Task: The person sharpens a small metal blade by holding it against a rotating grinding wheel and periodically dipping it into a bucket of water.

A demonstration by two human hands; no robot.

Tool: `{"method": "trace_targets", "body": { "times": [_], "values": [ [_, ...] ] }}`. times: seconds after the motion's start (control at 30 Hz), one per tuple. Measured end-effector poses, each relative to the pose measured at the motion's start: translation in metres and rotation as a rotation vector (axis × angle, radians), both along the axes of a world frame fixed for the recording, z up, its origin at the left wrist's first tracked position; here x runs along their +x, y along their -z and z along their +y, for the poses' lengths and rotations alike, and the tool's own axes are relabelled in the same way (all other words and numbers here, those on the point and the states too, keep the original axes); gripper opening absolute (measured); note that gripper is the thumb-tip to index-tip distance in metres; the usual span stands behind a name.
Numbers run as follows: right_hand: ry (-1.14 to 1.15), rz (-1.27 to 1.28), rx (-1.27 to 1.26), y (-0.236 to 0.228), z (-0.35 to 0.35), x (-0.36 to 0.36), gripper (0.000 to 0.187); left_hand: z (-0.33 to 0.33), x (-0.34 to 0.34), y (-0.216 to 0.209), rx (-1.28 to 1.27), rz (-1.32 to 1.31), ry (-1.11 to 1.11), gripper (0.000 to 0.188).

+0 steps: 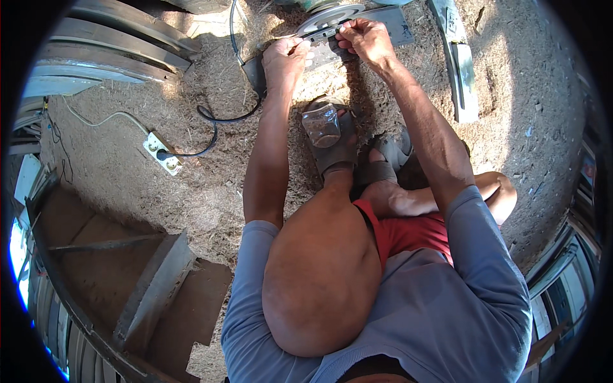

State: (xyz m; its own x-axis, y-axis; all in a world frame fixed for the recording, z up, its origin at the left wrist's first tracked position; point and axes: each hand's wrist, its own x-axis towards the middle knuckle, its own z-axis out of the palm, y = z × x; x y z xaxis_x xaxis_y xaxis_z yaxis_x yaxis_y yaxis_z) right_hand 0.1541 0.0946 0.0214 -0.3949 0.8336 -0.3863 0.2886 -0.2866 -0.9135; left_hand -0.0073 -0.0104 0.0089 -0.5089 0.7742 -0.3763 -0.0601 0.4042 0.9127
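Both my arms reach forward to a grey round disc (329, 19) at the top of the view. My left hand (285, 64) is closed in a pinch at the disc's near left side. At its near right side, my right hand (366, 41) pinches with thumb and forefinger. A thin dark strip (324, 33) spans the gap between my fingertips, along the disc's near edge. Its kind is too small to make out. A flat grey metal plate (393, 25) lies just beyond my right hand. Below my hands, a clear squarish container (321, 124) appears over my sandalled foot.
A black cable (220, 120) runs from a dark tool-like part (255, 73) to a white power strip (163, 153) on the straw-strewn ground. Curved wooden boards (115, 38) are stacked at far left. A brown metal frame (153, 287) lies near left; a narrow board (463, 80) lies right.
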Motion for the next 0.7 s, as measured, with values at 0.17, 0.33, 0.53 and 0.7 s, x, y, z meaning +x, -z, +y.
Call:
{"method": "trace_targets", "body": {
  "times": [0.17,0.33,0.53,0.7],
  "values": [
    [-0.001,-0.026,0.014,0.006,-0.001,-0.004,0.010,-0.002,-0.003,-0.001,-0.008,0.060,-0.017,0.020],
    [0.012,0.022,0.022,0.012,-0.001,-0.009,0.013,-0.005,-0.008,0.014,-0.001,0.110,-0.036,0.018],
    [0.018,0.005,0.053,0.016,-0.002,-0.010,0.013,-0.006,-0.007,0.014,0.026,0.033,-0.083,0.018],
    [-0.011,0.004,0.080,0.020,0.000,-0.010,0.013,-0.006,-0.008,0.016,0.038,0.006,-0.075,0.020]
  ]
}}
